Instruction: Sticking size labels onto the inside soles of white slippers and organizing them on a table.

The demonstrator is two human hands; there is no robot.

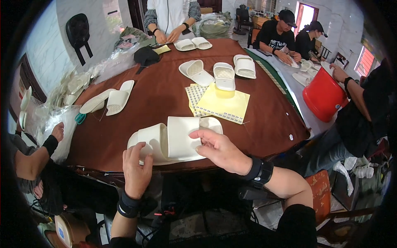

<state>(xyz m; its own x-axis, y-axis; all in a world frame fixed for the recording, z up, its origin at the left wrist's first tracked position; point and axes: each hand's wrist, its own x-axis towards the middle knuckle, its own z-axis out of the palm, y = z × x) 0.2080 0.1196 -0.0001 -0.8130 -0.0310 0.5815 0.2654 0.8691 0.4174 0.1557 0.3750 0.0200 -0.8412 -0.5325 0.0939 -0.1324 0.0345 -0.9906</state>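
brown table (pixel 157 99): white slippers (pixel 182 132) near edge, left hand (pixel 137 171) and right hand (pixel 225 153) fingers-apart, clasping nothing, so a stray nudge could slide them off.

Wide fisheye view from the wearer's head
It faces forward and down across the brown, cloth-covered tabletop (pixel 157 91), the wearer's bare left hand (pixel 137 171) and right hand (pixel 223 152) close.

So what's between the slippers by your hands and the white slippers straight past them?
Yellow sheets lie there on the brown cloth, as the head view shows.
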